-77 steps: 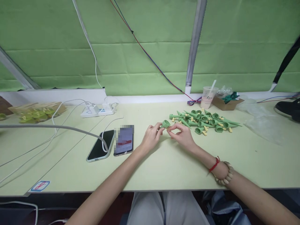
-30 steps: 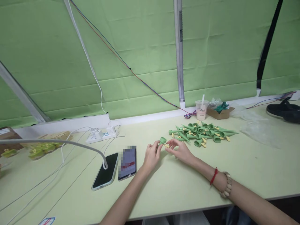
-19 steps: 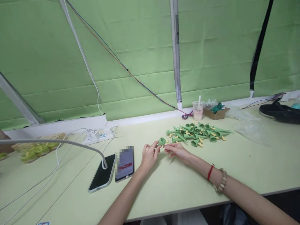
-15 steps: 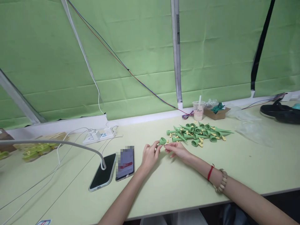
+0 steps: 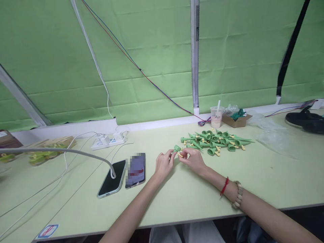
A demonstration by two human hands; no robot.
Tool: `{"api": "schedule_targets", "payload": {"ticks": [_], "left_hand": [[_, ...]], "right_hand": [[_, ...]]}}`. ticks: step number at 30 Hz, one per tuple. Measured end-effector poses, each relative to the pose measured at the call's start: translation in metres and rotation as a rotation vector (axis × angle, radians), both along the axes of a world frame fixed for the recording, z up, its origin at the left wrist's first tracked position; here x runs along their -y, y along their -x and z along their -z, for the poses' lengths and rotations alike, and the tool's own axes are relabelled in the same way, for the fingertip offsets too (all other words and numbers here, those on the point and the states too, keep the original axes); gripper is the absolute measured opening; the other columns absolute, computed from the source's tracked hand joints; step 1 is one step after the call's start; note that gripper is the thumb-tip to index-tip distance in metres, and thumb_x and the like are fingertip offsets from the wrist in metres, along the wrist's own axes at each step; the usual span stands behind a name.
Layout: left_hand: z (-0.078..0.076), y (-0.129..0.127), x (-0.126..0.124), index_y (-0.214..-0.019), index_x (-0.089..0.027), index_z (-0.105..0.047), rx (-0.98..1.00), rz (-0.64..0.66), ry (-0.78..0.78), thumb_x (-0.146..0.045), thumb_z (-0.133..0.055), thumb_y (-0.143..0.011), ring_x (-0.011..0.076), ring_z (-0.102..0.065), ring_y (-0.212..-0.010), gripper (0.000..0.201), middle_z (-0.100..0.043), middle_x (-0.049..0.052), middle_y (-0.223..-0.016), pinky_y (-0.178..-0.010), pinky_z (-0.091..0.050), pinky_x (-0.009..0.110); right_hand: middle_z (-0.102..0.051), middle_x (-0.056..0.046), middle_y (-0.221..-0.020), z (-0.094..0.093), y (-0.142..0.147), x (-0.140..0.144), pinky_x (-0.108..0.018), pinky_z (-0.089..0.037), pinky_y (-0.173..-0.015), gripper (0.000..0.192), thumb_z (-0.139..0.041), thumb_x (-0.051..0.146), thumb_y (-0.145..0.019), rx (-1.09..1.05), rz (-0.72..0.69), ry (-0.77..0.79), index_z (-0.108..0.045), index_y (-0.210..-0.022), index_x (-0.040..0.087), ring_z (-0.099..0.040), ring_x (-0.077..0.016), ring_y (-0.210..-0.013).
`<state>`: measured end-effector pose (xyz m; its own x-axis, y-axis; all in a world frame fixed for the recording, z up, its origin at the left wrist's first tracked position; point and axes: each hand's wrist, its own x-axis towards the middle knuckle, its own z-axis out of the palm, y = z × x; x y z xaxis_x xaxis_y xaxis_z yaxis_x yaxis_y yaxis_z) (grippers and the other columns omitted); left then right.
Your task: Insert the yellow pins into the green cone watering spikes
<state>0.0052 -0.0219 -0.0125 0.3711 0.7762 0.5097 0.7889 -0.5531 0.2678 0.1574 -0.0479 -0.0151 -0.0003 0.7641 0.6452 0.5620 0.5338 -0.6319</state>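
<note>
A yellow valve (image 5: pixel 180 155), mostly hidden half a second ago, now shows pinched in the right hand's (image 5: pixel 193 161) bent fingers, just beside the green watering spike (image 5: pixel 177 148) that the left hand's (image 5: pixel 164 164) fingers pinch above the surface (image 5: pixel 202 195). A sticker (image 5: pixel 48 231) bears a red looped character; the cup's (image 5: pixel 216 117) print is too small to read.

Our left hand (image 5: pixel 164 164) held a green piece (image 5: pixel 177 148) | our right hand (image 5: pixel 194 161) pinched a yellow piece (image 5: pixel 180 155) | a green-and-yellow pile (image 5: pixel 214 138) lay beyond

Phones (image 5: pixel 107 186) left of spike heap (image 5: pixel 215 144) on table (image 5: pixel 202 202); cup (image 5: pixel 216 119), box (image 5: pixel 235 122) behind heap.
</note>
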Motion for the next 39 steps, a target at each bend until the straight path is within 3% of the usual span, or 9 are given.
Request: {"api": "schedule_targets", "payload": {"ticks": [4, 8, 11, 15, 20, 25, 29, 34, 39], "left_hand": [[0.001, 0.002, -0.002, -0.097, -0.022, -0.058, 0.028, -0.009, 0.015, -0.036, -0.034, -0.089, 0.0151, -0.058, -0.063, 0.028, -0.064, -0.001, -0.065, -0.067, -0.037, 0.026], [0.003, 0.008, -0.007, -0.101, -0.021, -0.054, 0.094, 0.011, 0.044, -0.033, -0.032, -0.090, 0.0151, -0.055, -0.063, 0.028, -0.062, -0.001, -0.064, -0.068, -0.037, 0.026], [0.002, 0.011, -0.008, -0.098, -0.020, -0.053, 0.118, 0.085, 0.078, -0.031, -0.027, -0.091, 0.0145, -0.052, -0.062, 0.029, -0.060, -0.002, -0.064, -0.071, -0.037, 0.027], [-0.001, 0.011, -0.005, -0.099, -0.021, -0.053, 0.125, 0.158, 0.095, -0.032, -0.027, -0.092, 0.0144, -0.051, -0.066, 0.030, -0.061, -0.002, -0.066, -0.075, -0.036, 0.027], [-0.003, 0.011, -0.004, -0.102, -0.022, -0.054, 0.063, 0.194, 0.066, -0.029, -0.027, -0.092, 0.0128, -0.052, -0.064, 0.030, -0.065, -0.002, -0.072, -0.078, -0.034, 0.029], [-0.002, 0.013, -0.009, -0.101, -0.022, -0.056, 0.032, 0.067, 0.011, -0.039, -0.037, -0.088, 0.0138, -0.055, -0.061, 0.029, -0.064, -0.001, -0.064, -0.077, -0.034, 0.030], [-0.005, 0.020, -0.015, -0.098, -0.021, -0.057, 0.148, -0.138, 0.005, -0.042, -0.038, -0.086, 0.0133, -0.055, -0.055, 0.031, -0.064, -0.001, -0.063, -0.075, -0.035, 0.030], [-0.005, 0.025, -0.018, -0.086, -0.022, -0.059, 0.113, -0.219, 0.038, -0.036, -0.048, -0.080, 0.0152, -0.059, -0.065, 0.019, -0.066, 0.000, -0.076, -0.079, -0.032, 0.034], [0.001, 0.027, -0.021, -0.084, -0.018, -0.063, 0.019, -0.227, 0.052, -0.030, -0.051, -0.076, 0.0211, -0.058, -0.087, 0.018, -0.063, 0.006, -0.087, -0.080, -0.032, 0.035]], "right_hand": [[-0.058, -0.002, -0.062, 0.003, -0.002, -0.002, -0.025, -0.044, -0.051, 0.015, -0.060, 0.026, -0.071, -0.100, -0.060, 0.094, -0.056, -0.059, 0.019, -0.052, -0.0139, -0.060], [-0.065, -0.006, -0.081, 0.002, -0.002, -0.002, -0.023, -0.046, -0.039, 0.032, -0.063, 0.043, -0.071, -0.487, -0.255, 0.533, -0.062, -0.091, 0.019, -0.060, -0.0162, -0.065], [-0.066, -0.008, -0.093, -0.001, -0.005, 0.000, -0.019, -0.051, -0.047, 0.029, -0.063, 0.040, -0.074, -0.692, -0.473, 0.790, -0.064, -0.091, 0.017, -0.064, -0.0149, -0.075], [-0.067, -0.007, -0.094, -0.005, -0.010, 0.002, -0.016, -0.052, -0.061, 0.020, -0.063, 0.036, -0.075, -0.853, -0.683, 0.917, -0.068, -0.084, 0.018, -0.064, -0.0118, -0.081], [-0.067, -0.004, -0.089, -0.003, -0.010, 0.003, -0.022, -0.054, -0.064, 0.016, -0.072, 0.029, -0.065, -0.786, -0.668, 0.837, -0.068, -0.078, 0.020, -0.062, -0.0132, -0.077], [-0.063, -0.005, -0.076, 0.007, -0.011, -0.005, -0.026, -0.050, -0.049, 0.012, -0.070, 0.025, -0.060, -0.476, -0.232, 0.507, -0.063, -0.066, 0.017, -0.058, -0.0159, -0.066], [-0.062, -0.004, -0.071, 0.012, -0.023, -0.014, -0.030, -0.048, -0.056, 0.004, -0.060, 0.016, -0.062, -0.216, 0.007, 0.217, -0.060, -0.058, 0.018, -0.059, -0.0182, -0.068], [-0.063, -0.002, -0.068, 0.017, -0.033, -0.020, -0.032, -0.047, -0.059, 0.006, -0.058, 0.013, -0.062, -0.067, 0.044, 0.298, -0.059, -0.061, 0.018, -0.058, -0.0159, -0.057], [-0.063, -0.005, -0.081, 0.017, -0.031, -0.021, -0.032, -0.049, -0.061, 0.013, -0.058, 0.013, -0.064, -0.122, -0.009, 0.286, -0.063, -0.075, 0.018, -0.062, -0.0184, -0.071]]}}
